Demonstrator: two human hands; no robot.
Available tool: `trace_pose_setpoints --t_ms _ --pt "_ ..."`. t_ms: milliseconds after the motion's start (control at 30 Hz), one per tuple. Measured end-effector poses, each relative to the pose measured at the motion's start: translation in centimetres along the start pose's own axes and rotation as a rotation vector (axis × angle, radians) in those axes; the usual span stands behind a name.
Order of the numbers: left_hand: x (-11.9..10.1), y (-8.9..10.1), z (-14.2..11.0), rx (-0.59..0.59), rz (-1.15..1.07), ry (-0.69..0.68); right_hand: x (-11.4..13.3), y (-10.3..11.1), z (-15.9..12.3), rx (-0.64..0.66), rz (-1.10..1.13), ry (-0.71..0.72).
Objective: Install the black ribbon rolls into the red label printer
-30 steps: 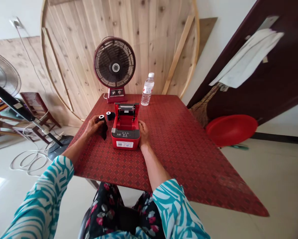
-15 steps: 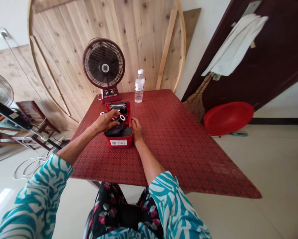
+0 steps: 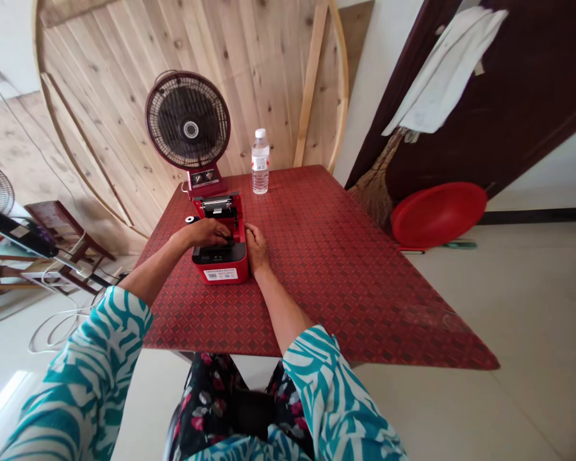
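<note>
A red and black label printer [image 3: 242, 269] stands on the table with its lid raised and a white label on its front. My left hand [image 3: 209, 232] reaches down into the open bay, fingers bent around a black roll that is mostly hidden beneath them. Against the printer's right side wall, my right hand [image 3: 257, 248] holds the body, its fingertips near the lid hinge. A second black roll with a white core [image 3: 189, 219] is on the table just left of the printer, partly behind my left wrist.
Behind the printer stands a dark red table fan [image 3: 204, 179], with a clear water bottle [image 3: 260, 163] to its right. The table [image 3: 345, 275] has a red patterned cover. A red basin [image 3: 439, 214] and a straw broom [image 3: 377, 192] are on the floor at right.
My left hand has lowered the black roll into the printer's bay, and its white end no longer shows. My right hand stays on the printer's side. The view has shifted slightly.
</note>
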State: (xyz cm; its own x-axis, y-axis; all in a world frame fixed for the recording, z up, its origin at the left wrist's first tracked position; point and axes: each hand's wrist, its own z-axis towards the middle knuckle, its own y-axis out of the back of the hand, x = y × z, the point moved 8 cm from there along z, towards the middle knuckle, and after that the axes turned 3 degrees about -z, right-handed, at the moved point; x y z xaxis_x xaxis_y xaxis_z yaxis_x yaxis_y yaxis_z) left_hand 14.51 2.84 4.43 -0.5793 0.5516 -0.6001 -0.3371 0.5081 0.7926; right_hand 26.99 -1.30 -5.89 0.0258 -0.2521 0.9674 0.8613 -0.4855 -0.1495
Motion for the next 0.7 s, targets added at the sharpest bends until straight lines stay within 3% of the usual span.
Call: trace_pose_setpoints --t_ms 67,133,233,367,500,700 --pt "-0.1 0.7 -1.9 -0.124 -0.11 -0.04 -0.1 0.0 0.0 0.008 0.007 -0.001" --pt "0.2 1.6 -4.5 -0.361 -0.176 -0.054 -0.2 0.0 0.0 0.011 0.027 0.0" --pt "0.9 0.8 -7.9 -0.554 -0.247 -0.12 -0.3 0.2 0.1 0.001 0.047 0.006" --pt "1.2 -0.9 -9.9 -0.68 -0.253 -0.293 -0.3 0.5 0.0 0.005 0.027 0.009" --pt "0.9 -1.7 -10.6 -0.742 -0.047 -0.385 -0.5 0.6 0.0 0.016 0.049 -0.021" --pt "0.5 -2.1 -11.8 -0.884 0.177 -0.469 1.4 -0.9 2.9 0.094 0.136 -0.015"
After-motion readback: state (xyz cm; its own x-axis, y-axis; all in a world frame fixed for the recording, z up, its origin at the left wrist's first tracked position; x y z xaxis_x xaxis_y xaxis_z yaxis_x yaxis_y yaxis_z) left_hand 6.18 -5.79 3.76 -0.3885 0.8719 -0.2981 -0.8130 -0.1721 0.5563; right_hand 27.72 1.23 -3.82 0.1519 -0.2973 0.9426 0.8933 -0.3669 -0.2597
